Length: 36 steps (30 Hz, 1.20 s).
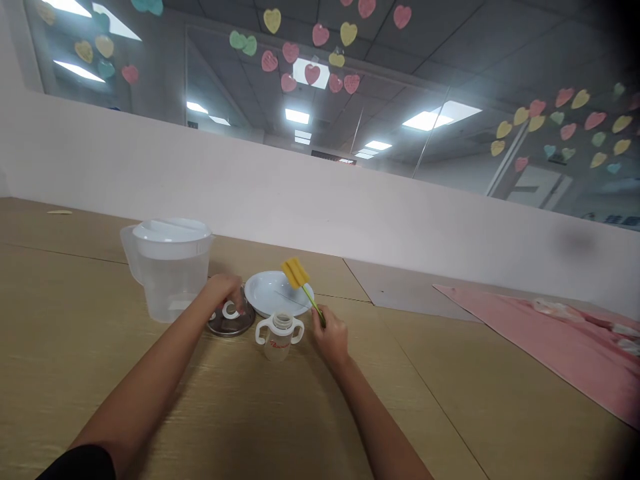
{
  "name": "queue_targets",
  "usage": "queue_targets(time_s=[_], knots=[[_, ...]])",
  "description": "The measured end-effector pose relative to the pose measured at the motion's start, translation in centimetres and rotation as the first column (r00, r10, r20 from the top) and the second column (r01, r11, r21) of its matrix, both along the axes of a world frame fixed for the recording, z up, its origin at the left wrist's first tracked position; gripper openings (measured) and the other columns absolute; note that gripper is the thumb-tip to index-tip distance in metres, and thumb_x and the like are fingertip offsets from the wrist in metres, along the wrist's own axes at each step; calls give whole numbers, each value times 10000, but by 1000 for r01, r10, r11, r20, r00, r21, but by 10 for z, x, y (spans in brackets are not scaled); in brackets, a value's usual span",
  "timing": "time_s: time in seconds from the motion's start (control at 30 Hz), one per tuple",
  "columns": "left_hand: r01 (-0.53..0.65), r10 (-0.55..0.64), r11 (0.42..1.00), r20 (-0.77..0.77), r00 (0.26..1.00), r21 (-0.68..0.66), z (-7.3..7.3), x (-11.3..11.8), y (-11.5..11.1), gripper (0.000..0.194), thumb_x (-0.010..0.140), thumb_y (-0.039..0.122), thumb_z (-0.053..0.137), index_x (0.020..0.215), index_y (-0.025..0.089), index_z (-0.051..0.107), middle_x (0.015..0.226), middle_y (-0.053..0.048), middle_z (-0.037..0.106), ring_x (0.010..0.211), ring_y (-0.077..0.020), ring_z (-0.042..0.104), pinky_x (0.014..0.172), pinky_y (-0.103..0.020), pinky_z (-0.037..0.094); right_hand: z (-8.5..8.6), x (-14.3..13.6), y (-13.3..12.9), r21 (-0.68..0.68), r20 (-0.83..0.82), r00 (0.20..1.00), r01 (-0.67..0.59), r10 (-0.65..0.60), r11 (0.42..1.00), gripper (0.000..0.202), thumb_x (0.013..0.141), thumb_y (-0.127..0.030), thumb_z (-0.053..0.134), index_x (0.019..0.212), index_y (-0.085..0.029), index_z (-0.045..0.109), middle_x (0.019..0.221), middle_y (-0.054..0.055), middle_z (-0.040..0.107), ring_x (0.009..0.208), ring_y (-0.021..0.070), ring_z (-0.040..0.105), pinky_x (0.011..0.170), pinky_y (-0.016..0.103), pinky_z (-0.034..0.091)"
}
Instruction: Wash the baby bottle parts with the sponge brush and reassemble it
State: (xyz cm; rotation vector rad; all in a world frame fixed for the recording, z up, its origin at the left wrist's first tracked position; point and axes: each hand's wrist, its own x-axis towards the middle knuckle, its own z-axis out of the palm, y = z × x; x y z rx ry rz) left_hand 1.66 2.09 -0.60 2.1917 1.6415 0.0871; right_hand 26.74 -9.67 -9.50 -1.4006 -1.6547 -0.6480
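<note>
My right hand is closed round the green handle of a brush with a yellow sponge head, which is raised over the white bowl. My left hand hangs over a dark metal dish that has a white ring-shaped piece in it; the fingers point down, and whether they grip anything is hidden. Between the hands, a clear bottle with two white side handles stands upright and uncapped in front of the bowl.
A translucent lidded pitcher stands behind my left forearm. On the right lies a pink cloth with pale items on it. A white wall with windows above bounds the table at the back.
</note>
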Motion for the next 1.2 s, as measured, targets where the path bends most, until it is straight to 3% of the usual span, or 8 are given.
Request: queue_targets(time_s=[0.1,0.3,0.73,1.03,1.2], knots=[[0,-5,998,-95,995,-60,4,1,-2,306,306,256,803,337,162,514,395,-99,559,584,-337,631,636,-443,504,0,0,0,14,10,1000,-3,3,1000,377,958,-342,356,891,-141,668,696,48,685,551,101,585,534,197,362],[10,-19,998,-144,989,-62,12,1,-5,233,358,190,754,371,155,524,456,-121,600,621,-343,642,628,-420,508,-1,1,0,18,21,1000,-1,1,1000,359,955,-334,371,886,-145,669,682,40,681,546,103,590,524,202,362],[21,-21,1000,-116,993,-1,11,5,-10,151,412,236,707,545,180,660,501,-77,622,607,-296,635,617,-374,497,0,0,0,33,55,998,-10,8,999,352,960,-319,369,880,-146,665,691,38,684,548,99,589,530,203,360],[71,-57,994,-154,986,88,14,4,-6,117,461,250,684,496,152,632,654,-153,685,737,-303,652,652,-334,487,3,-1,-2,37,78,997,-17,14,999,345,955,-306,369,849,-150,658,662,44,670,533,96,583,510,202,350],[92,-63,988,-213,975,126,20,6,-11,23,468,146,622,482,129,628,688,-192,687,722,-306,649,647,-351,478,3,-1,-2,38,86,996,-1,-2,999,367,963,-317,351,840,-152,654,650,41,666,529,99,574,515,206,335]])
